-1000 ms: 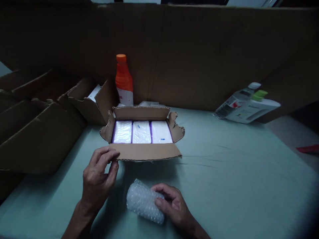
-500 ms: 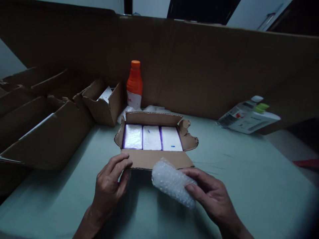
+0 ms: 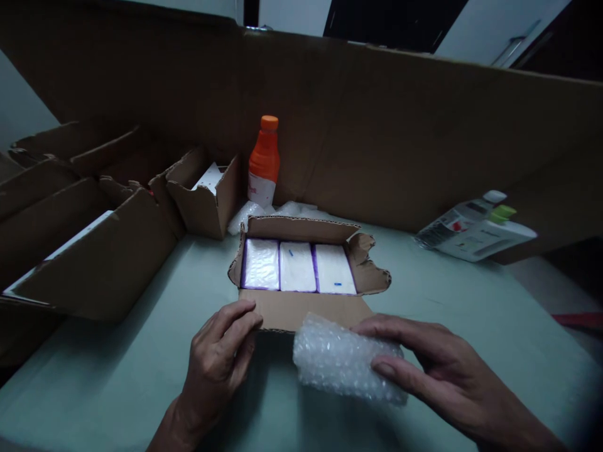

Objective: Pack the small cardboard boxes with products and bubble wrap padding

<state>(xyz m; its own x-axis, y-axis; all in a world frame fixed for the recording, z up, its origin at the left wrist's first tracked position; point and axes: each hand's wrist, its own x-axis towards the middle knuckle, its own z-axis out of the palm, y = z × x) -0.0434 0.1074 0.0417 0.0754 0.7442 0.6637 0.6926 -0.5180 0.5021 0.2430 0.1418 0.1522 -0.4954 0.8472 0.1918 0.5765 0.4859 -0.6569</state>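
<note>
My right hand (image 3: 428, 370) grips a roll of bubble wrap (image 3: 346, 361) between thumb and fingers, in front of a small open cardboard box (image 3: 301, 307). Whether anything is wrapped inside the roll I cannot tell. At the near left corner of the box's front flap, my left hand (image 3: 221, 351) pinches the edge, fingertips on top and thumb below. Three white packs with purple edges lie side by side in the box: a left pack (image 3: 261, 263), a middle pack (image 3: 298, 267) and a right pack (image 3: 335, 270).
Larger cardboard boxes (image 3: 108, 251) stand at the left, beside a narrow box (image 3: 195, 198) holding something white. Behind the open box are an orange bottle (image 3: 264, 160) and loose bubble wrap (image 3: 247, 213). A clear bottle (image 3: 452, 223) and a white container (image 3: 494, 238) lean against the cardboard wall (image 3: 400, 125).
The bubble wrap roll has turned more level and shifted right with my right hand. My left hand stays at the flap. The whole view has shifted slightly.
</note>
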